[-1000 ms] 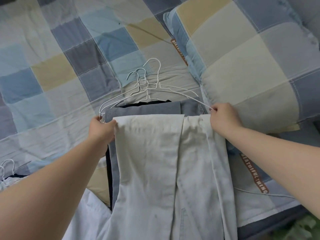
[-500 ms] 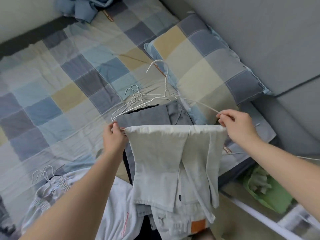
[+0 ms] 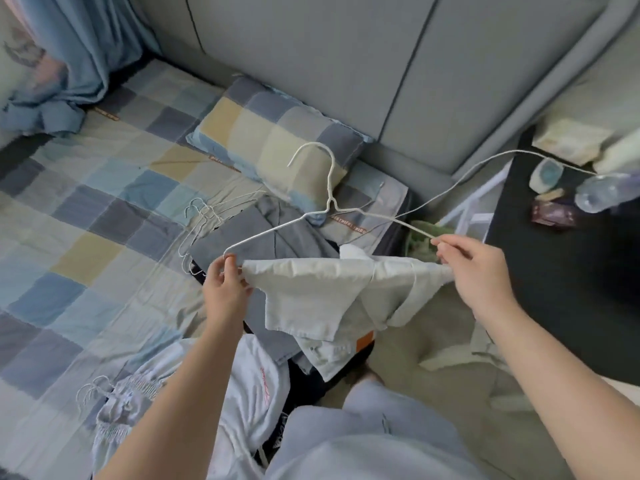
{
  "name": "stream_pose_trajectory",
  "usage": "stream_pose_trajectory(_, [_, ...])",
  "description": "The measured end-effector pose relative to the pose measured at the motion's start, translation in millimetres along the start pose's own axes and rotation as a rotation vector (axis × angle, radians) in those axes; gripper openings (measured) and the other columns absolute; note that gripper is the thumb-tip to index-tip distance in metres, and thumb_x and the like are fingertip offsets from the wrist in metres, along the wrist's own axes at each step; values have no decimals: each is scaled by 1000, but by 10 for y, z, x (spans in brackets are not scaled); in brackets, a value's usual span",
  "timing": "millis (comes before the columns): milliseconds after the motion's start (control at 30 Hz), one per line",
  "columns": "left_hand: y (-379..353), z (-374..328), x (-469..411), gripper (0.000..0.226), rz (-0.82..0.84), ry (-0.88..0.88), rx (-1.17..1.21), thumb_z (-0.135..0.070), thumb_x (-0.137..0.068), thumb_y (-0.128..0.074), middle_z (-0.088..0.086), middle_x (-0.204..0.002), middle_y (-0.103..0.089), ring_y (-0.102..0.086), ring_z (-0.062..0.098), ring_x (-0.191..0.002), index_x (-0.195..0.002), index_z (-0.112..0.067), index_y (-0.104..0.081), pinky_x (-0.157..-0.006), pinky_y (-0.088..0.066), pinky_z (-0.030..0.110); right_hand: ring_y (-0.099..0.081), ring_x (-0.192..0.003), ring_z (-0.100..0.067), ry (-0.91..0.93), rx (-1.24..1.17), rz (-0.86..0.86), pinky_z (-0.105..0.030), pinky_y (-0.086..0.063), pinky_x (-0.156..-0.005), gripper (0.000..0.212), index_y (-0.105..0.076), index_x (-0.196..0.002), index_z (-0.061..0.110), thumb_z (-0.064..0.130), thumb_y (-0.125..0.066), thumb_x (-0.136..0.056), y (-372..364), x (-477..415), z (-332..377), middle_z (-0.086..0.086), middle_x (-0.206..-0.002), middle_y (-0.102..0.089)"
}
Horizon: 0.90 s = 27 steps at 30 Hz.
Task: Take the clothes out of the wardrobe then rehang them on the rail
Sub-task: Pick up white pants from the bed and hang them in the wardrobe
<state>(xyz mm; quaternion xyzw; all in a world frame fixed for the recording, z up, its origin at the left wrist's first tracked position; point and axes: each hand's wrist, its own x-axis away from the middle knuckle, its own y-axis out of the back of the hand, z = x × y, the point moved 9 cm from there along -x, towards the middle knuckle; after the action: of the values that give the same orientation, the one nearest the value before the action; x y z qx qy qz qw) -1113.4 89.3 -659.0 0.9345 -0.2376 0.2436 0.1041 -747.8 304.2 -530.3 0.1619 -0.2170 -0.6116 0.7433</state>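
Note:
White trousers (image 3: 311,292) hang folded over the bar of a white wire hanger (image 3: 329,188), held up in the air above the bed's edge. My left hand (image 3: 225,289) pinches the hanger's left corner and my right hand (image 3: 474,271) pinches its right corner. On the bed behind them lie grey folded trousers (image 3: 263,233) on more wire hangers (image 3: 201,216). A white shirt (image 3: 249,389) and a pale garment with hangers (image 3: 117,407) lie nearer to me.
The bed has a checked blue and beige cover (image 3: 86,209) and a matching pillow (image 3: 273,133) against a grey padded headboard (image 3: 346,64). A black side table (image 3: 554,271) with a bottle (image 3: 602,192) and small items stands at the right. Blue curtain (image 3: 69,46) at far left.
I have lifted the hanger with the white trousers off the pile and drawn it back from the bed. The view has pulled back and now shows the headboard and side table.

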Motion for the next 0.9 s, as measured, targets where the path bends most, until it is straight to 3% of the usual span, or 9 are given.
stream_pose_trajectory(200, [-478,-58,723,16,177,-76,-101,-36,-102,-53,0,-98,-66,-66,19,-94,-102,-24,-64,-79,-58,35,-65,-82,3,-58,-61,-198,-9,-45,-66,21,-74,-93,34,15,-63,-92,1037,871,-305,19,-85,-72])
stream_pose_trajectory(367, [-1157,-75,1410,21,379,-191,-219,-33,-103,-50,-6,-86,-67,-65,18,-85,-92,-28,-67,-75,-58,33,-64,-78,6,-126,-111,-400,-3,-43,-67,19,-75,-90,31,16,-63,-91,1907,1659,-806,20,-85,-72])
stream_pose_trajectory(467, [-1592,29,1894,23,497,-242,-287,-33,-103,-50,-8,-79,-69,-66,19,-79,-88,-27,-68,-71,-58,32,-65,-80,2,-180,-133,-502,-10,-47,-73,19,-74,-88,35,18,-66,-91,2424,2187,-1171,19,-86,-73])
stream_pose_trajectory(567, [-2030,231,2492,24,623,-293,-360,-35,-103,-50,3,-86,-71,-68,25,-81,-87,-30,-68,-77,-59,40,-66,-76,1,-208,-146,-607,-9,-48,-70,16,-74,-91,33,18,-69,-89,2973,2786,-1479,17,-83,-73])
stream_pose_trajectory(767, [-2815,773,4022,31,812,-443,-509,-36,-102,-47,-2,-78,-70,-66,23,-79,-78,-37,-66,-82,-55,54,-65,-70,2,-283,-111,-821,-5,-45,-63,22,-74,-81,41,20,-70,-87,4136,4141,-2017,17,-79,-71])
stream_pose_trajectory(900, [-3269,1191,5088,28,955,-535,-550,-38,-102,-46,-9,-79,-71,-68,17,-77,-82,-39,-66,-74,-57,50,-62,-65,6,-368,-115,-936,-5,-44,-61,16,-74,-82,35,20,-70,-89,4817,5009,-2445,21,-73,-70])
